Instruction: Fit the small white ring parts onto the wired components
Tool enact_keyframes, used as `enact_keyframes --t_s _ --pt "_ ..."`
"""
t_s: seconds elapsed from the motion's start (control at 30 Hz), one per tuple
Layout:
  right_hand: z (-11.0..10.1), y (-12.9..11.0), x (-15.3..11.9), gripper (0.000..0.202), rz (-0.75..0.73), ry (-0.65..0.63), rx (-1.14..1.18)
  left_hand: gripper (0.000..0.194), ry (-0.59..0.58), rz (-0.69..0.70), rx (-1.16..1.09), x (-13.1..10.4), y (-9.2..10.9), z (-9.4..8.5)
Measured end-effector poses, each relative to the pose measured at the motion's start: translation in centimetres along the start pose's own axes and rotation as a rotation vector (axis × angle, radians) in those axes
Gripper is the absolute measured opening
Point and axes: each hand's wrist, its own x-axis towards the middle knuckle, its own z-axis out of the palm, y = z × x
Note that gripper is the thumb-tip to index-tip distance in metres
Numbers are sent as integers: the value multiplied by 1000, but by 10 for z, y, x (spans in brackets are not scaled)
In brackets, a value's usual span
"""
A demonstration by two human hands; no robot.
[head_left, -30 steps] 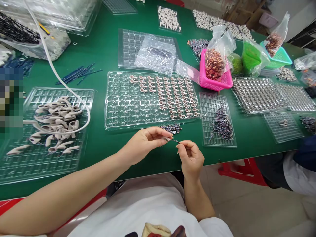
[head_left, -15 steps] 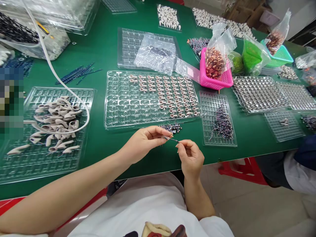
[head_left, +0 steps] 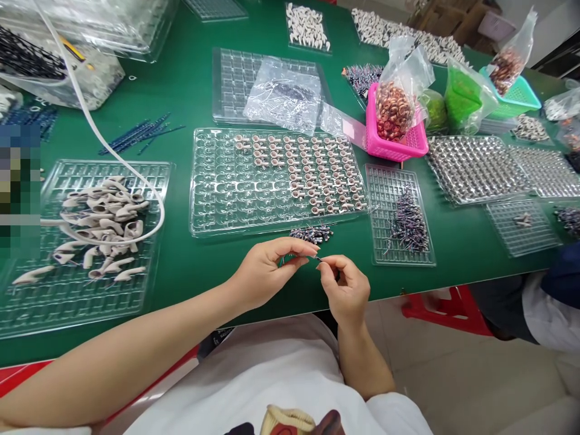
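My left hand [head_left: 268,272] is closed in a pinch, thumb against fingertips, at the table's front edge. Across from it, my right hand [head_left: 348,291] pinches a short thin dark wire [head_left: 318,259] that spans the narrow gap between both sets of fingertips. Whatever else the left fingers hold is mostly hidden by them. Just beyond the hands lies a pile of small dark wired parts [head_left: 312,234]. Behind that pile, a clear moulded tray [head_left: 226,199] carries rows of small beige earphone-like shells [head_left: 319,175], mainly in its right half.
Left, a tray [head_left: 156,175] bears heaped beige shells [head_left: 106,220] under a looping white cord [head_left: 88,109]. Right, another tray [head_left: 378,241] holds dark wired parts. A pink basket [head_left: 399,148] with bagged copper-coloured pieces stands behind. A seated person's sleeve [head_left: 562,278] shows far right.
My hands have come closer together, the right moving slightly left. Less wire shows between them, and the pale piece seen at my left fingertips is now mostly hidden.
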Motion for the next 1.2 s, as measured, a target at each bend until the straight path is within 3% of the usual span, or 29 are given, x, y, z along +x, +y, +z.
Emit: enact_keyframes --t_s 0.6,0.97,1.2 --pt "1 -1 2 10 -78 -44 -4 22 -74 134 219 0 -7 -3" --pt "-1 4 0 11 -133 -20 71 18 -43 -11 2 0 -4 1" --pt "0 5 0 10 -170 -9 89 18 -19 92 -5 -3 -8 2"
